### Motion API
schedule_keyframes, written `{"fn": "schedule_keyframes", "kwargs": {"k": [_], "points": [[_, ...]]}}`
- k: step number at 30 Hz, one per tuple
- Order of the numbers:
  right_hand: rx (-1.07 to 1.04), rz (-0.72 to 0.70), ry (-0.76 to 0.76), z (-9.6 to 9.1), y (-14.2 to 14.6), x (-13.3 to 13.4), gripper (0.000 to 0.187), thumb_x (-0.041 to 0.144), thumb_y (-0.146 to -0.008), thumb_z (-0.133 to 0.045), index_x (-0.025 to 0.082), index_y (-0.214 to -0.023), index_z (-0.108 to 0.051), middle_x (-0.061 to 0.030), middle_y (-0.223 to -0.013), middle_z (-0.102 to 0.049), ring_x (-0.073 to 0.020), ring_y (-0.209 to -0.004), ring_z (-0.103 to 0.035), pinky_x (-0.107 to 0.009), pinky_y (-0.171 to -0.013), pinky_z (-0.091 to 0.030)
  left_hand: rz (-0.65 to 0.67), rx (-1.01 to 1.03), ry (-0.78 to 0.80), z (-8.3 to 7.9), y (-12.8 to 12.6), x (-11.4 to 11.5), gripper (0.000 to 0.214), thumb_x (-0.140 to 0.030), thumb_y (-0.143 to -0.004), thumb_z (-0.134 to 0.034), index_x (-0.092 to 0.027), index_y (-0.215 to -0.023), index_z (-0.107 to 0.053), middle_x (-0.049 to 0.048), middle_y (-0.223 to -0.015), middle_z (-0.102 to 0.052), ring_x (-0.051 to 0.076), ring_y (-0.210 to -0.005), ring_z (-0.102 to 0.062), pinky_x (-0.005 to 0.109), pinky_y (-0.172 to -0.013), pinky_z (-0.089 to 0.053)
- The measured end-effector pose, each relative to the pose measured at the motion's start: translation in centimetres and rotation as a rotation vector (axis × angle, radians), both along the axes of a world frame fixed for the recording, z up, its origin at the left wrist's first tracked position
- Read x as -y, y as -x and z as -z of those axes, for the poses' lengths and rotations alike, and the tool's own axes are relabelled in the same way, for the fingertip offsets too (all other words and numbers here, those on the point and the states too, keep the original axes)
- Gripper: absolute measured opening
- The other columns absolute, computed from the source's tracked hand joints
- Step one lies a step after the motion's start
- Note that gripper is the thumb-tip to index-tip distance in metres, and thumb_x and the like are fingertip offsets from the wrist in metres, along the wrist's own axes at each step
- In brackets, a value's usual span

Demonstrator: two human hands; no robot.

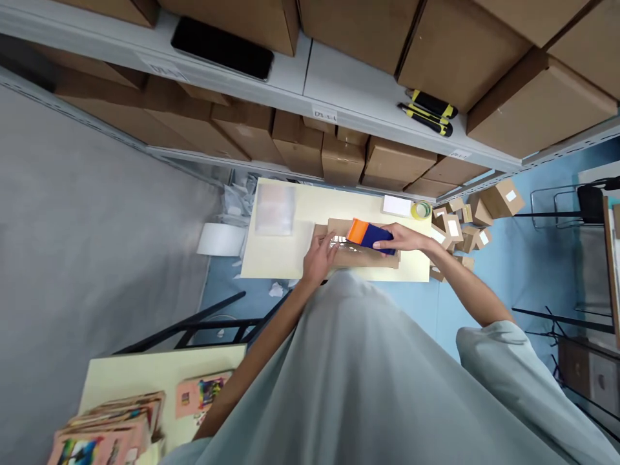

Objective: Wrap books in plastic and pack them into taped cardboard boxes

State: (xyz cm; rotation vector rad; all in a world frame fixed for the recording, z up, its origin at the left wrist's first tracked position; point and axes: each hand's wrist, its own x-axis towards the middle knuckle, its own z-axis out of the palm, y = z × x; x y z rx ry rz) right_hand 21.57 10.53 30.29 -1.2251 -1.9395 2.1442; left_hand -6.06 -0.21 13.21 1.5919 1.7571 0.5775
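Note:
A brown cardboard box (361,259) lies lengthwise on the cream table in front of me. Clear, shiny plastic (345,243) stretches along its upper side; whether it is tape or film I cannot tell. My left hand (320,257) rests on the box's left end, fingers apart and touching the plastic. Over the right part of the box, my right hand (394,239) grips a flat orange and navy-blue packet (367,234) by its blue end. The packet's orange end points left, towards my left hand.
The cream table (276,258) also carries clear plastic sheets (275,210), a white label stack (396,205) and tape rolls (421,210). Small cartons (453,226) pile up at its right. Above, a shelf (349,77) holds boxes, box cutters (429,113) and a black phone (223,48).

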Motion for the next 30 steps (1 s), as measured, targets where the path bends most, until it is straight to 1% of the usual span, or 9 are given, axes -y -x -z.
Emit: {"fn": "schedule_keyframes", "kwargs": {"k": [3,5,9,11,13,16,18,24,30], "points": [[-0.022,0.019,0.072,3.2,-1.0,1.3,0.056,0.072,-0.086,-0.083,0.018,-0.092,-0.068,-0.0001,-0.074,-0.075,-0.0146,-0.065,-0.067,-0.025,-0.064,-0.055,-0.003,0.022,-0.021,-0.4,-0.1,0.0,0.053,-0.048,-0.111,-0.052,-0.027,-0.159,-0.061,0.0154,-0.142,-0.063,0.031,-0.127,-0.067,0.042,-0.103,-0.059],[-0.032,0.008,0.100,4.3,-1.2,1.5,0.056,0.071,-0.085,-0.083,0.018,-0.090,-0.068,-0.0003,-0.074,-0.075,-0.0142,-0.065,-0.066,-0.025,-0.064,-0.055,-0.017,0.041,-0.070,-0.8,-0.2,-0.2,0.052,-0.046,-0.109,-0.056,-0.025,-0.155,-0.065,0.0168,-0.140,-0.063,0.033,-0.130,-0.065,0.046,-0.109,-0.056],[-0.037,-0.011,0.149,4.7,-1.4,1.2,0.058,0.072,-0.083,-0.085,0.017,-0.090,-0.067,-0.0014,-0.074,-0.075,-0.0141,-0.065,-0.066,-0.025,-0.063,-0.054,-0.083,0.083,-0.207,-2.5,-0.5,-0.5,0.044,-0.046,-0.104,-0.064,-0.022,-0.137,-0.077,0.0191,-0.144,-0.061,0.037,-0.143,-0.055,0.053,-0.122,-0.047],[-0.033,-0.021,0.153,4.6,-1.4,1.0,0.058,0.072,-0.082,-0.086,0.017,-0.091,-0.067,-0.0014,-0.075,-0.075,-0.0140,-0.065,-0.065,-0.025,-0.064,-0.053,-0.149,0.163,-0.215,-3.7,-0.8,-0.5,0.044,-0.051,-0.104,-0.063,-0.021,-0.131,-0.079,0.0188,-0.142,-0.065,0.036,-0.141,-0.057,0.052,-0.123,-0.045],[-0.027,-0.038,0.136,4.7,-1.5,1.0,0.058,0.072,-0.083,-0.085,0.017,-0.091,-0.067,-0.0016,-0.075,-0.075,-0.0140,-0.065,-0.065,-0.026,-0.063,-0.052,-0.208,0.329,-0.097,-4.9,-1.2,-0.6,0.050,-0.059,-0.103,-0.061,-0.019,-0.127,-0.080,0.0172,-0.132,-0.072,0.033,-0.128,-0.065,0.050,-0.116,-0.051],[-0.019,-0.058,0.110,4.8,-1.6,1.1,0.059,0.072,-0.083,-0.084,0.017,-0.090,-0.067,-0.0020,-0.076,-0.075,-0.0143,-0.066,-0.064,-0.026,-0.063,-0.051,-0.240,0.611,0.172,-6.1,-1.8,-0.7,0.064,-0.074,-0.096,-0.065,-0.017,-0.118,-0.081,0.0141,-0.115,-0.080,0.028,-0.107,-0.072,0.043,-0.099,-0.058],[-0.021,-0.064,0.101,4.8,-1.6,1.3,0.059,0.073,-0.083,-0.084,0.017,-0.090,-0.066,-0.0019,-0.076,-0.075,-0.0143,-0.067,-0.064,-0.026,-0.064,-0.051,-0.255,0.699,0.262,-6.6,-2.2,-0.8,0.069,-0.080,-0.089,-0.069,-0.017,-0.111,-0.083,0.0128,-0.106,-0.082,0.027,-0.100,-0.073,0.040,-0.091,-0.058],[-0.022,-0.094,0.058,4.4,-1.4,1.8,0.060,0.074,-0.083,-0.083,0.017,-0.088,-0.066,-0.0021,-0.076,-0.074,-0.0138,-0.069,-0.063,-0.026,-0.066,-0.051,-0.284,0.721,0.282,-7.3,-2.4,-0.8,0.074,-0.084,-0.076,-0.078,-0.017,-0.105,-0.086,0.0121,-0.100,-0.083,0.024,-0.087,-0.070,0.031,-0.069,-0.051],[-0.010,-0.090,0.065,4.3,-1.3,2.1,0.061,0.074,-0.083,-0.084,0.017,-0.091,-0.066,-0.0008,-0.076,-0.073,-0.0132,-0.066,-0.061,-0.026,-0.064,-0.050,-0.257,0.728,0.301,-7.6,-2.0,-0.6,0.074,-0.085,-0.071,-0.082,-0.018,-0.101,-0.084,0.0104,-0.094,-0.081,0.023,-0.085,-0.069,0.030,-0.067,-0.050]]}}
